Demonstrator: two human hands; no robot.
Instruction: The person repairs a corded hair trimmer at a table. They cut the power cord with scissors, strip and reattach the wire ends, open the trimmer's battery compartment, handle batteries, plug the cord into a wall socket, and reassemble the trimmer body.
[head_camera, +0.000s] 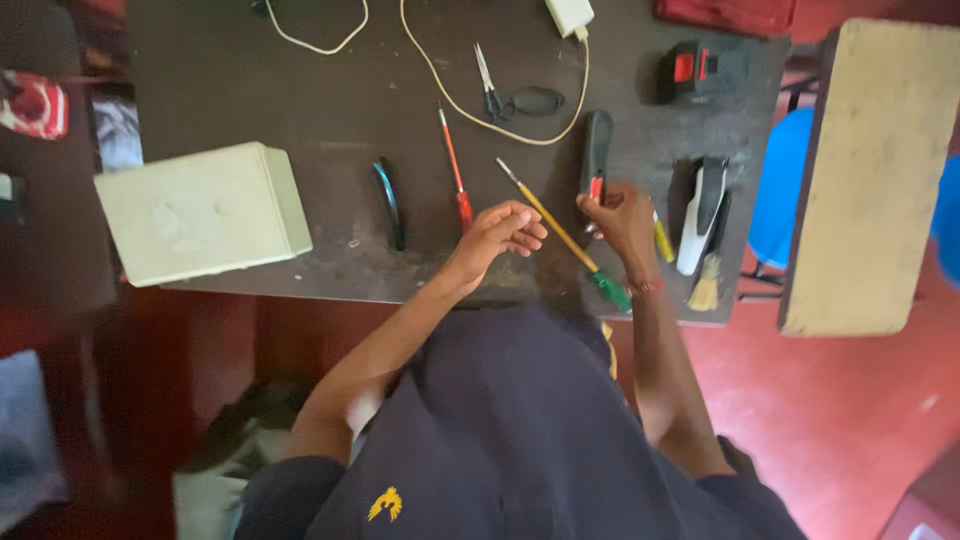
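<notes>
1. The fingers (598, 203) of the right hand (622, 222) are pinched shut on a small red part (596, 187) at the near end of a black device (596, 150). The left hand (505, 230) is loosely curled, fingertips bent inward, and holds nothing that I can make out.

2. The table (330, 120) is dark and runs across the top of the view; both hands rest over its near edge.

3. A pale box (200, 212) sits well apart at 9 o'clock from the left hand.

4. The black device lies with its long axis running 12 to 6 o'clock. It stretches away from the right fingers toward 12, so the grip is on its near tip. The right hand touches it; the left hand is near, at 8 o'clock from the grip, and apart from it.

5. A green-handled screwdriver (565, 240) lies between the two hands, its shaft slanting from 11 to 5 o'clock, handle at the near end just beside the right wrist.

6. A red screwdriver (455, 172) lies at 11 o'clock from the left hand, almost upright in the view, handle nearest that hand.

7. A white and black tool (702, 212) and a small brush (706, 285) lie at 3 o'clock from the right hand.

8. Scissors (487, 85) lie at 12 o'clock, far from both hands, inside a loop of pale cable (450, 100).
</notes>
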